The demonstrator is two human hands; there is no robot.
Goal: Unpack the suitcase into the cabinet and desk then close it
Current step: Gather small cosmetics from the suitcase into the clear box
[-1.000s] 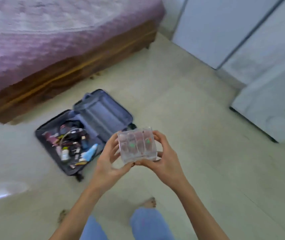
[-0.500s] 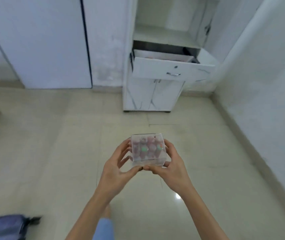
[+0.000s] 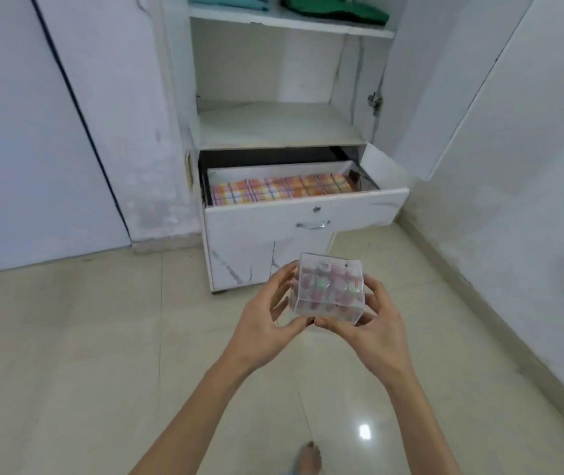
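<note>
Head view. The cabinet [image 3: 239, 265], white with a marbled front, stands against the wall. Its drawer [image 3: 304, 214] is pulled out. A checked cloth [image 3: 280, 192], orange and pink, lies folded inside. A metal handle [image 3: 312, 225] sits on the drawer front, with a small lock [image 3: 316, 209] just above it. Over the drawer is a shelf [image 3: 277, 126]. Higher in the cabinet, a green fabric [image 3: 335, 10] and a teal fabric [image 3: 229, 1] lie on a second shelf, both cut off by the frame's top edge.

The box [image 3: 328, 289], clear plastic, is held in the air in front of the cabinet, lower than the drawer front. Inside it are small pinkish pieces with a few green spots, too blurred to name.

Left hand [image 3: 267, 323]: the grip is closed round the box's left side, fingers on the wall, thumb under the near bottom edge. Right hand [image 3: 373, 323]: the grip is closed round the right side in the same way. The two thumb tips meet under the near edge.

The floor [image 3: 68, 337] is pale tile. A bare foot [image 3: 308, 457] shows at the bottom edge of the frame, in front of the cabinet.
</note>
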